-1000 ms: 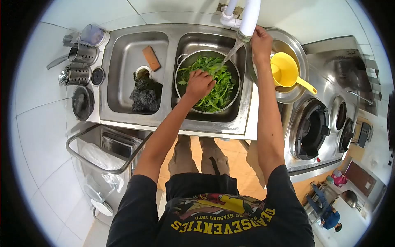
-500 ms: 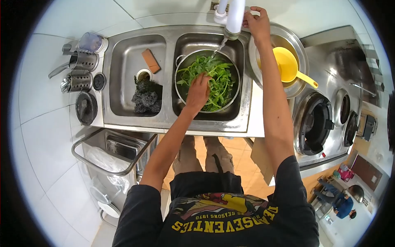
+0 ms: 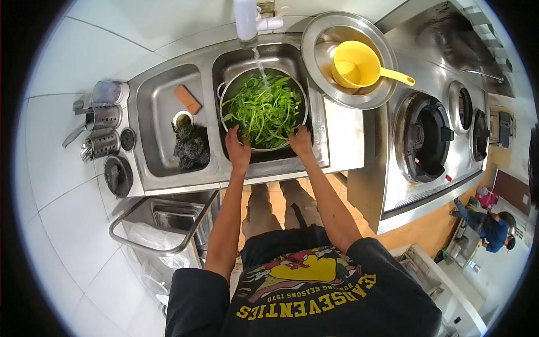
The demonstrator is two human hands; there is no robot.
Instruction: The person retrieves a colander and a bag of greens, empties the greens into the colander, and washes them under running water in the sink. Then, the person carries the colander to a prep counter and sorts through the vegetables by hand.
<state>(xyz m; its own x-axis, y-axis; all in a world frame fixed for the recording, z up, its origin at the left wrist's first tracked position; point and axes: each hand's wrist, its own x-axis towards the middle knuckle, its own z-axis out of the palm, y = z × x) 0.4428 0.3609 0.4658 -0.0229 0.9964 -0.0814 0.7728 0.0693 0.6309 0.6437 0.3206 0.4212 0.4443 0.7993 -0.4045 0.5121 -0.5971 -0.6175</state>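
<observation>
A round metal pot (image 3: 307, 106) stands in the right sink basin, heaped with leafy green vegetables (image 3: 263, 106). Water runs from the white tap (image 3: 245, 22) onto the greens. At the pot's near left rim is my left hand (image 3: 238, 150), fingers closed over the edge. My right hand (image 3: 301, 141) closes on the near right rim in the same way, close beside the greens. Some fingertips of both hands are hidden by the rim and leaves.
The left basin (image 3: 157, 121) holds an orange-brown block (image 3: 187, 99) and a dark scouring mesh (image 3: 191, 150). To the right, a yellow dipper (image 3: 356, 64) rests in a wide metal bowl (image 3: 387, 92). Beyond is a stove burner (image 3: 421, 137). A person (image 3: 491, 233) is in the background.
My right hand has come down from the tap to the pot's near right rim. My left hand has moved from the middle of the greens to the near left rim. The view has shifted.
</observation>
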